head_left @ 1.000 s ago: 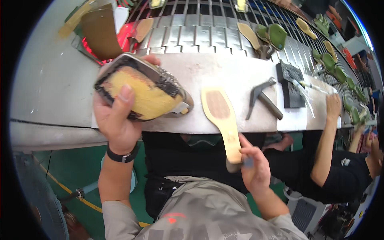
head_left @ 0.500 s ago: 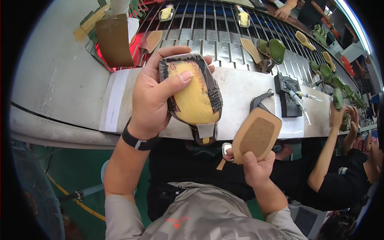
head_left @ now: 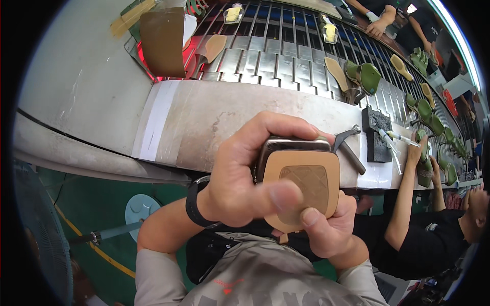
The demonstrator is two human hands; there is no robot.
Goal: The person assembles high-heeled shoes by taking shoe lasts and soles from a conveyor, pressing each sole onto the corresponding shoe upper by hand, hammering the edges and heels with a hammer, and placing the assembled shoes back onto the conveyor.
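My left hand [head_left: 240, 173] is wrapped round a dark, glossy-edged shoe [head_left: 296, 144], its underside turned up toward me. A tan shoe sole [head_left: 321, 166] with a darker textured panel lies over that underside. The thumb of my left hand, smeared by motion, is over the sole. My right hand [head_left: 332, 229] grips the sole's near right edge, thumb on its face and fingers underneath. Most of the shoe is hidden behind the sole and my hands. Just beyond my hands, a hammer [head_left: 352, 155] lies on the pale worktop [head_left: 204, 122].
A black block [head_left: 376, 133] and brush-like white tools [head_left: 390, 145] lie right of the hammer. The slatted conveyor [head_left: 278, 56] behind carries soles and green heeled shoes [head_left: 365, 76]. A brown board [head_left: 162, 46] stands left. At right, a co-worker's hands [head_left: 416, 155] hold a green shoe.
The shoe and sole, held apart before, are now together, sole over the shoe's underside. My left hand has come down and right. The co-worker's green shoe has moved lower and left.
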